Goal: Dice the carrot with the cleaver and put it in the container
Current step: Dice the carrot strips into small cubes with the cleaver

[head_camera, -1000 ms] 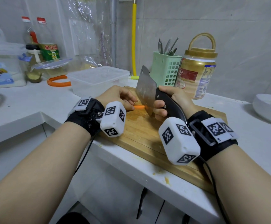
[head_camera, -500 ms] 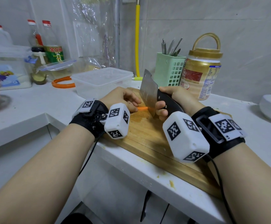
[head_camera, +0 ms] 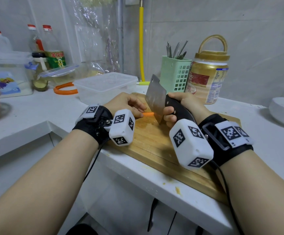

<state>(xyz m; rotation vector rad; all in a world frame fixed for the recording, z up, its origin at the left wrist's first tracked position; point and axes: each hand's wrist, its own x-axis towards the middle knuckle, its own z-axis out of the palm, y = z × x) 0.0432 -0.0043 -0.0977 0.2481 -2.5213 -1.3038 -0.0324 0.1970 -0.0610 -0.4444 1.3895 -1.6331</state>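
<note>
The slim orange carrot piece point(head_camera: 148, 114) lies on the wooden cutting board point(head_camera: 154, 143), long axis left-right. The left hand point(head_camera: 126, 104) pins its left end; the right hand point(head_camera: 180, 107) grips the steel, black-handled cleaver point(head_camera: 155, 99), edge on the carrot's right end. Little differs from a second ago.

1. Ahead of me stands a grey tiled wall point(head_camera: 239, 22), evenly lit.
2. At twelve o'clock a yellow pipe point(head_camera: 141, 44) runs up it, beside a grey pipe point(head_camera: 120, 31).
3. A clear plastic sheet point(head_camera: 93, 31) hangs at eleven o'clock.
4. The white table point(head_camera: 36, 114) wraps round a corner at nine o'clock.
</note>
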